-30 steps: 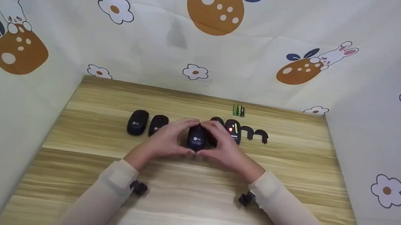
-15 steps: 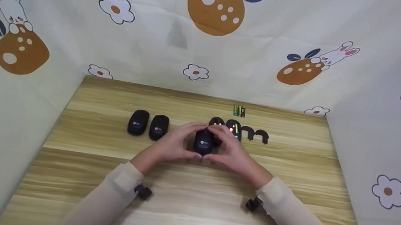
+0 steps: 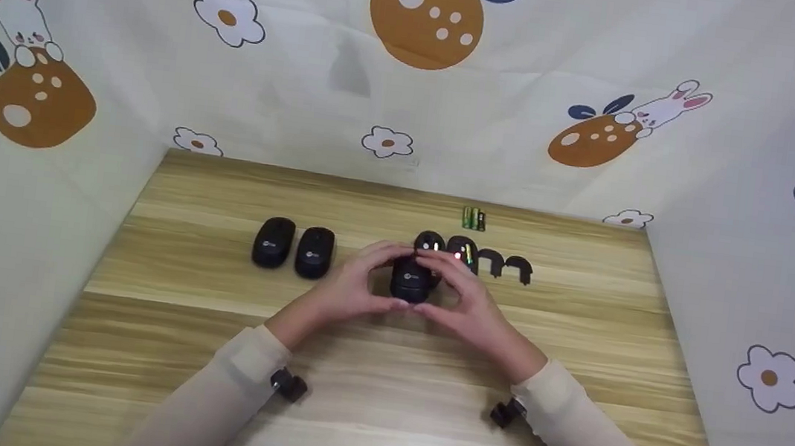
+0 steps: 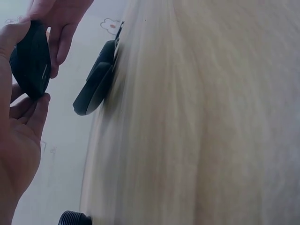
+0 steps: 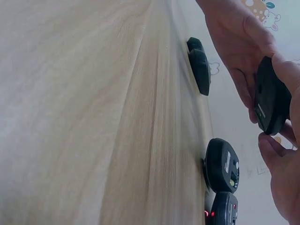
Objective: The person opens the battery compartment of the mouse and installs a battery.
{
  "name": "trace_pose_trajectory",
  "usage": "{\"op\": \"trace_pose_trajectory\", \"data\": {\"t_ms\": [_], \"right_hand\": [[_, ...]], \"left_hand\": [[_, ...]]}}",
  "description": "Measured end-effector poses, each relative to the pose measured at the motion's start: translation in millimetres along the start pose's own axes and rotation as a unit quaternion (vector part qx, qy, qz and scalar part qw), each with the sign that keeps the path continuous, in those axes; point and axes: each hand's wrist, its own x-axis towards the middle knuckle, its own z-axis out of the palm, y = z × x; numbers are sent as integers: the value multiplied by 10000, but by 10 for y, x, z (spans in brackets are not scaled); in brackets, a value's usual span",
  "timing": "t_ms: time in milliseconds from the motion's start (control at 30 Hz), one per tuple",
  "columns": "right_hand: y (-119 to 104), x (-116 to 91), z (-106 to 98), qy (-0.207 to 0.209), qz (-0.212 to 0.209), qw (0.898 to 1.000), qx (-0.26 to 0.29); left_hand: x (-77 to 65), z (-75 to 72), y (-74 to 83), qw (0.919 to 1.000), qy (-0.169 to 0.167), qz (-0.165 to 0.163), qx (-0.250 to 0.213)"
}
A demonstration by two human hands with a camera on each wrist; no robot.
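Note:
My left hand and right hand hold a black computer mouse between them, logo side up, fingertips at its far end and thumbs at its near end. Both wrist views show this mouse raised off the wooden table. The right wrist view shows its underside with a small label. Just behind it in the head view, partly covered by the right hand, lie two mice with undersides up, one left and one right. Their small lights glow, and the right one has a battery in its slot.
Two black mice, one far left and one nearer, lie logo up left of my hands. Two curved black covers, the first beside the second, lie to the right. Several batteries lie near the table's back edge. Patterned cloth encloses the table.
Both hands have carried the held mouse to the right, in front of the underside-up mice. The second logo-up mouse on the left is now fully uncovered.

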Motion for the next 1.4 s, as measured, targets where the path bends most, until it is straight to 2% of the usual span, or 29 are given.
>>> {"op": "trace_pose_trajectory", "data": {"t_ms": [200,500,600,767,933,1200,1400], "right_hand": [[-8,-36,4,167,-159,9997,-77],[5,-46,29,506,-725,9960,-108],[4,-49,26,603,-858,9944,-95],[5,-55,11,750,-955,9925,-145],[22,-45,-5,864,-1079,9902,-197],[3,-33,4,1094,-1104,9878,-64],[-101,-27,29,1323,-1031,9858,-18]], "left_hand": [[8,24,24,9981,67,-75,-612],[7,44,83,9978,39,-271,-612],[13,68,94,9971,116,-104,-741],[39,119,102,9922,387,449,-1092],[49,142,134,9877,699,863,-1099],[77,163,152,9874,881,1054,-789],[79,180,148,9875,922,1151,-555]]}}
